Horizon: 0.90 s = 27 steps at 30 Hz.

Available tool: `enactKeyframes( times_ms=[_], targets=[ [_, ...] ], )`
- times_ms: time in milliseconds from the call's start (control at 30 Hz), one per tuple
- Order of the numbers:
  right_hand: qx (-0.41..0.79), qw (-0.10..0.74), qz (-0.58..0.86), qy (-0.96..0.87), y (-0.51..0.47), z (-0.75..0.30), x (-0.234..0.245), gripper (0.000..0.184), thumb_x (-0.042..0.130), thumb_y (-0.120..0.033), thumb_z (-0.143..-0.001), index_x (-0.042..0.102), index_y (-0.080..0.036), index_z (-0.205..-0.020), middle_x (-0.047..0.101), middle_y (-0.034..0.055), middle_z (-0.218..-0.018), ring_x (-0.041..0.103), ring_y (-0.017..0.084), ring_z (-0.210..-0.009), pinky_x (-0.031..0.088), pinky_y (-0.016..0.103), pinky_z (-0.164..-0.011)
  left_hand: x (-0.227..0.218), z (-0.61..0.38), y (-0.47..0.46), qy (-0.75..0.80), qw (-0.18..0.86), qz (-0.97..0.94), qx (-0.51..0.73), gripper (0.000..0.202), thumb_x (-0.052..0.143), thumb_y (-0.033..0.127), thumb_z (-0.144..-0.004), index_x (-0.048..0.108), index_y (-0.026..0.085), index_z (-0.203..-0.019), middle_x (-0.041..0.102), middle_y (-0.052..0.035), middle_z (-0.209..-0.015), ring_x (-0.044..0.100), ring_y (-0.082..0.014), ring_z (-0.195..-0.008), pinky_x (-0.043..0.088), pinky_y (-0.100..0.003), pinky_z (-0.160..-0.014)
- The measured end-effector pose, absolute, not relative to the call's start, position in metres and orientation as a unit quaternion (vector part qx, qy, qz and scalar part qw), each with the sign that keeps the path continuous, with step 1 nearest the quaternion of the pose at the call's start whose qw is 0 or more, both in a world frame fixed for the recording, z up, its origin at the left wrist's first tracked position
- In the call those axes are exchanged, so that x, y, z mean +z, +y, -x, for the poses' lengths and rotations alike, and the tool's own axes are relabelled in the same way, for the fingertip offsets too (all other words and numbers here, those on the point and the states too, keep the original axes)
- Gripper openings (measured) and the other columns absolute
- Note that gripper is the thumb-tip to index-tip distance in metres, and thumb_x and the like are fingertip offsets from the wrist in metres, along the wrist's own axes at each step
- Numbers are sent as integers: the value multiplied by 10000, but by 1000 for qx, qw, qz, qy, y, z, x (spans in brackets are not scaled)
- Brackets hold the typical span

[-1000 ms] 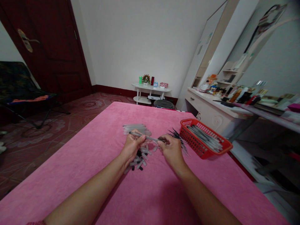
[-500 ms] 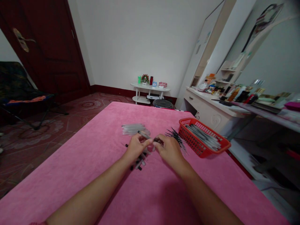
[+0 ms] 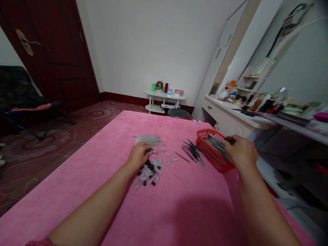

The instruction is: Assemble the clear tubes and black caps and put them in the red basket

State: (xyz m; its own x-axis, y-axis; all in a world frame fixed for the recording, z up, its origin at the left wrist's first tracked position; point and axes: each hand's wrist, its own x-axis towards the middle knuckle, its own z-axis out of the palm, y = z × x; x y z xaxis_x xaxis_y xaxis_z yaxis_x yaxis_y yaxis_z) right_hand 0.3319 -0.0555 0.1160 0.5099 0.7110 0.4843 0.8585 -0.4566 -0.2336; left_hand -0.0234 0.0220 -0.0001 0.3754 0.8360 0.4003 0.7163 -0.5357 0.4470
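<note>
My right hand (image 3: 241,152) hovers over the red basket (image 3: 208,155) of assembled pens, fingers closed round a pen whose dark end pokes out past the thumb. On the pink cloth (image 3: 179,205), my left hand (image 3: 137,155) rests with curled fingers at the far edge of a pile of small clear and black pen caps (image 3: 150,171); what its fingertips pinch is hidden. Just beyond it lies a row of clear pen barrels (image 3: 148,139). Thin black refills (image 3: 191,152) are scattered between the caps and the basket.
The pink surface drops off at the right beside a white dressing table (image 3: 230,119) crowded with bottles. A small white side table (image 3: 165,99) stands by the far wall. At the left are a dark red door (image 3: 51,51) and a folding chair (image 3: 23,102).
Both hands were together on one pen above the caps. My right hand has carried the pen right, over the basket. My left hand has dropped to the caps.
</note>
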Motion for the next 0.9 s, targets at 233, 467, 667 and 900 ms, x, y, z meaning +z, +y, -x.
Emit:
enactKeyframes(
  times_ms=[233, 467, 667, 900],
  targets=[
    [-69, 259, 702, -660, -42, -282, 97, 171, 559, -247, -774, 696, -187, -856, 701, 56, -848, 624, 175, -766, 408, 257, -665, 7, 20, 15, 474, 92, -829, 283, 110, 629, 229, -761, 725, 204, -809, 662, -71, -778, 582, -214, -797, 419, -305, -733],
    [-3, 83, 720, -689, -39, -245, 50, 138, 636, -229, -728, 703, -193, -843, 708, 86, -873, 647, 219, -861, 407, 266, -666, 4, 19, 14, 476, 88, -828, 282, 126, 641, 211, -744, 722, 189, -837, 665, -77, -810, 580, -220, -821, 418, -308, -744],
    [-11, 77, 728, -681, -41, -242, 51, 111, 583, -203, -760, 684, -191, -805, 701, 86, -836, 649, 216, -817, 380, 265, -626, 8, 17, 12, 451, 93, -834, 305, 136, 611, 248, -779, 735, 212, -824, 641, -68, -753, 565, -208, -774, 402, -305, -722],
    [9, 153, 665, -731, -50, -228, 70, 100, 598, -203, -754, 676, -224, -813, 694, 28, -774, 633, 180, -758, 335, 244, -606, 7, 14, 12, 428, 92, -836, 330, 213, 601, 258, -789, 726, 252, -961, 634, -63, -768, 549, -201, -772, 399, -304, -724]
  ],
)
